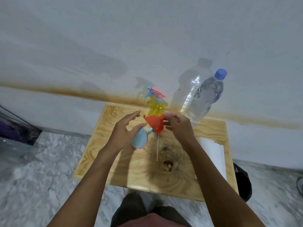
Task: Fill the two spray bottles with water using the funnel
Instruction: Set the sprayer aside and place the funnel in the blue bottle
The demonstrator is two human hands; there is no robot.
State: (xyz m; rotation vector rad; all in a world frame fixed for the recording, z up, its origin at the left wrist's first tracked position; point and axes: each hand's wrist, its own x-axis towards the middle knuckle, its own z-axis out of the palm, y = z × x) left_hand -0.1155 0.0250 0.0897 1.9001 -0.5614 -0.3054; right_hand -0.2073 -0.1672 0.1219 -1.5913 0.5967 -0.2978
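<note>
1x red funnel (155, 124): R hand (178, 126) pinches rim, just front of yellow bottle (156, 109). L hand (126, 131) fingers spread by blue bottle (139, 139), front-left. Steady btl, seat spout plumb.

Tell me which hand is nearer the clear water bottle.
Right. The right hand pinches the red funnel just left of the water bottle; the left hand hovers farther left.

Red colours the funnel (155, 126), yellow one spray bottle (155, 109), pale blue the other spray bottle (140, 140).
</note>
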